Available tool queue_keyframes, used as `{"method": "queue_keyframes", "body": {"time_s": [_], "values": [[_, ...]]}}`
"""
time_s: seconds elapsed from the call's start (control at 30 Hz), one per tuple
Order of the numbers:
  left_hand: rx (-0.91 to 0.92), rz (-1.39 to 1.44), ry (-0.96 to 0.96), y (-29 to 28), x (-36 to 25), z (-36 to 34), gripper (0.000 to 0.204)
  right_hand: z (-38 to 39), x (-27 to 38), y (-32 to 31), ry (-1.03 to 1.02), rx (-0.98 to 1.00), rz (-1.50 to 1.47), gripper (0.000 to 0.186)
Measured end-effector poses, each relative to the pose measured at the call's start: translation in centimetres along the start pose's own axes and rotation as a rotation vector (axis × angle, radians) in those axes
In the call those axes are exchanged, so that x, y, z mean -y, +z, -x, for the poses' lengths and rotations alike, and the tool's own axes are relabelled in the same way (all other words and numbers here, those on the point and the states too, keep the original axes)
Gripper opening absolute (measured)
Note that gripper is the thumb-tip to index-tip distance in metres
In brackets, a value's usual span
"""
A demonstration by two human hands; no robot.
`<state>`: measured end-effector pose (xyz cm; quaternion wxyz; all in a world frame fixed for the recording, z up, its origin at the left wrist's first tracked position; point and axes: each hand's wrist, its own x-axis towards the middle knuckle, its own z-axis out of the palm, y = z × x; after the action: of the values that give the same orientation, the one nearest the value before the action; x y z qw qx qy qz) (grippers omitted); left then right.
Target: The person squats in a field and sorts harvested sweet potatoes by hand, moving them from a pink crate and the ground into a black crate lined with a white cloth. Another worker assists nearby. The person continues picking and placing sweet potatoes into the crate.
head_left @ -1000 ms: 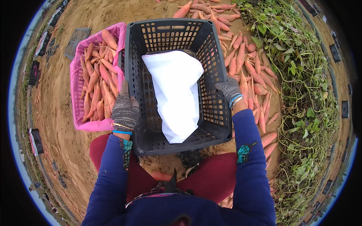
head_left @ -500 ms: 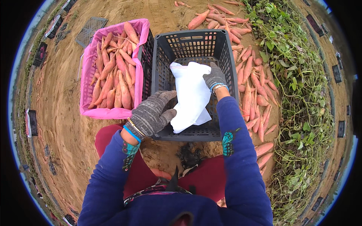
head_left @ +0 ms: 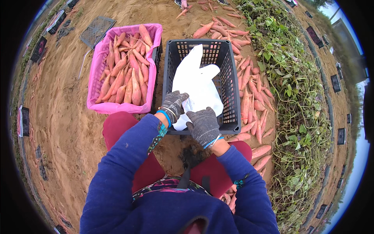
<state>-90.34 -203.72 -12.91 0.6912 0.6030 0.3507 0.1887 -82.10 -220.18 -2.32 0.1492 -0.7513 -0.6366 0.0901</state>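
A thin white sheet (head_left: pixel 194 80), plastic or cloth I cannot tell, lies loosely inside a black slatted crate (head_left: pixel 230 87) in front of me. One end of it rises toward the crate's far side. My left hand (head_left: pixel 174 105), in a grey knit glove, is closed on the sheet's near left edge. Close beside it, my right hand (head_left: pixel 204 125), gloved alike, has its fingers closed on the sheet's near edge, by the crate's near rim. The fingertips of both hands are partly hidden.
Left of the crate stands another crate with a pink liner (head_left: pixel 93 84), full of sweet potatoes (head_left: pixel 126 72). More sweet potatoes (head_left: pixel 253 93) lie along the right, beside green vines (head_left: pixel 300 101). A flat black mesh panel (head_left: pixel 97 31) lies at far left. Another person's hand (head_left: pixel 184 4) shows at the top.
My right hand has come from the sheet's far right to its near edge. The left hand, open before, has closed on the sheet. The sheet's far end now stands higher.
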Motion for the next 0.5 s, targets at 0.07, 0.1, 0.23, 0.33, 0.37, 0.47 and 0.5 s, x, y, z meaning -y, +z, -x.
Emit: {"method": "queue_keyframes", "body": {"time_s": [0.07,0.1,0.23,0.33,0.37,0.47,0.5], "values": [[-0.084,0.034,0.095,-0.9,0.9,0.5,0.044,2.7,-0.1,1.5,0.158,0.153,-0.289,0.026],[-0.065,0.311,0.003,-1.2,0.9,1.1,0.038,3.8,-0.6,1.9,0.187,0.140,-0.371,0.026],[-0.156,0.593,-0.078,-2.2,-2.2,6.1,0.027,4.5,-4.2,1.1,0.434,-0.255,-0.660,0.024],[-0.299,0.769,-0.161,-2.0,-4.7,10.5,0.027,2.7,-5.5,-1.3,0.352,-0.473,-0.642,0.024],[-0.330,0.764,-0.162,-1.9,-5.1,11.7,0.027,2.2,-5.1,-1.9,0.289,-0.482,-0.656,0.026],[-0.311,0.878,-0.145,-0.9,-4.9,13.6,0.026,2.5,-2.0,-3.0,-0.060,-0.368,-0.412,0.035],[-0.273,0.906,-0.106,-0.5,-4.4,13.9,0.023,2.8,-0.3,-2.8,-0.279,-0.392,-0.299,0.040]]}}
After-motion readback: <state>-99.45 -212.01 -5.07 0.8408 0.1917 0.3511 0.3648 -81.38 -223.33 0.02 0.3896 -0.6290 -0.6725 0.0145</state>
